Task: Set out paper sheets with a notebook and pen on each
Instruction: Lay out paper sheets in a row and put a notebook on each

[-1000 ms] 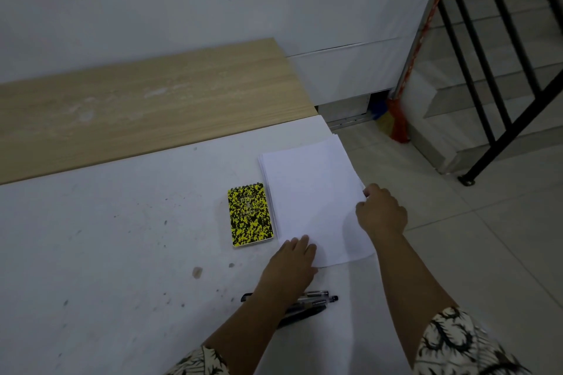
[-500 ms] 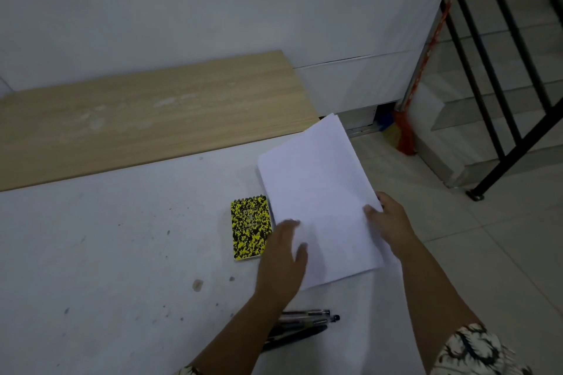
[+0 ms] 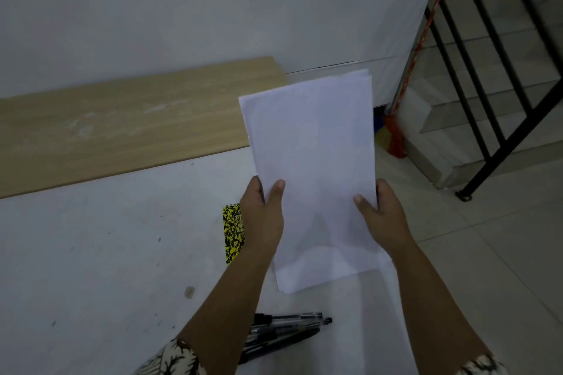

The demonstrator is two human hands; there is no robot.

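A stack of white paper sheets (image 3: pixel 313 161) is held up off the white table (image 3: pixel 91 253), tilted toward me. My left hand (image 3: pixel 263 216) grips its left edge, thumb on top. My right hand (image 3: pixel 380 216) grips its right edge the same way. A small yellow-and-black speckled notebook (image 3: pixel 233 233) lies on the table, mostly hidden behind my left hand. Several pens (image 3: pixel 289 329) lie together on the table near me, partly under my left forearm.
A wooden board (image 3: pixel 122 122) runs along the table's far side against a white wall. To the right the table ends over a tiled floor (image 3: pixel 487 253). A red broom (image 3: pixel 396 137) and a black stair railing (image 3: pixel 502 100) stand beyond it.
The paper stack lay flat on the table with my hands at its edges. Both hands have lifted it clear of the table and raised it upright.
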